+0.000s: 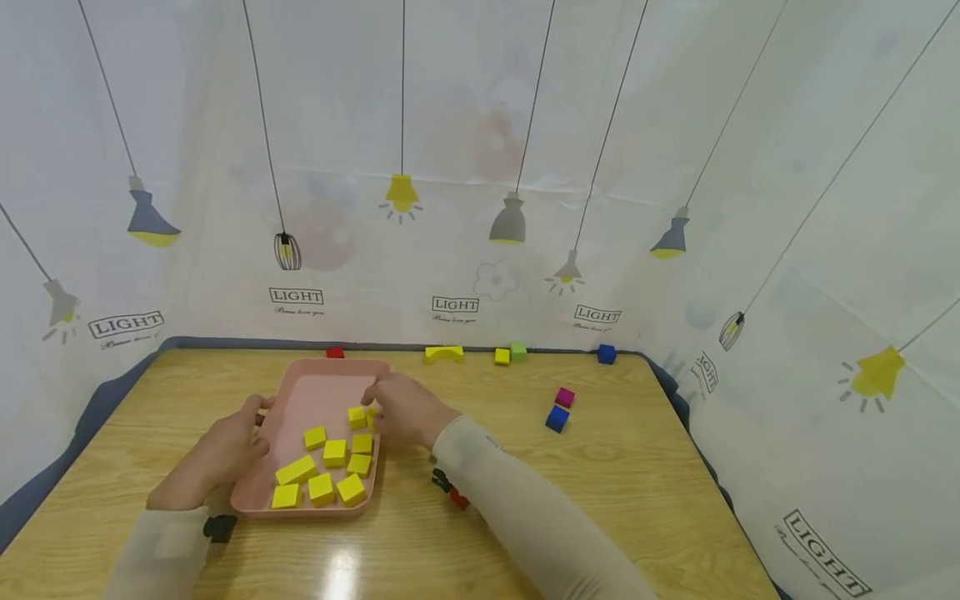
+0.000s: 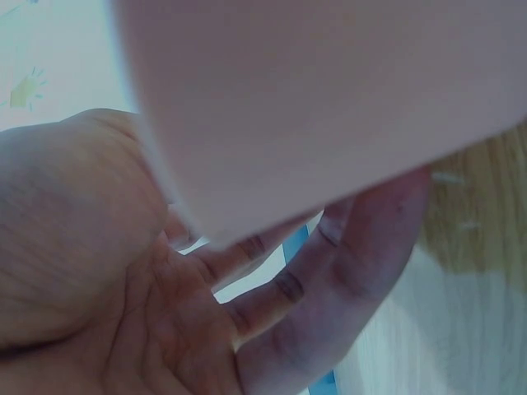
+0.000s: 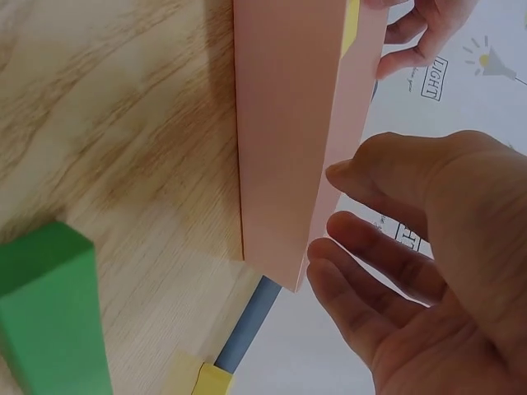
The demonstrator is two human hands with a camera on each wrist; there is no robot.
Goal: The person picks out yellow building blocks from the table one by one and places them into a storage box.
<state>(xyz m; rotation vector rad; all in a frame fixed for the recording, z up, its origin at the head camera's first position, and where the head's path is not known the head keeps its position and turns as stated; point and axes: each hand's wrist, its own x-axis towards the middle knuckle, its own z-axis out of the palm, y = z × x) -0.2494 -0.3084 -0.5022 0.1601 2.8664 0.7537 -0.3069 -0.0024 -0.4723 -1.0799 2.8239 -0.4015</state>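
Note:
A pink tray (image 1: 322, 392) lies on the wooden table, with several yellow blocks (image 1: 335, 453) grouped mostly in its near half. My left hand (image 1: 225, 446) grips the tray's left side, thumb at the rim; in the left wrist view its fingers (image 2: 329, 288) curl beneath the tray's underside. Over the right rim reaches my right hand (image 1: 408, 408), close to a yellow block (image 1: 357, 417). The right wrist view shows its thumb (image 3: 370, 169) and fingers (image 3: 354, 304) spread apart beside the tray wall, nothing between them.
Along the back edge stand a red block (image 1: 335, 352), a yellow arch (image 1: 444, 353), a small yellow block (image 1: 502, 357), a light green block (image 1: 518, 352) and a blue block (image 1: 607, 354). Magenta (image 1: 566, 397) and blue (image 1: 557, 418) blocks sit to the right. A green block (image 3: 49, 304) lies beside the tray.

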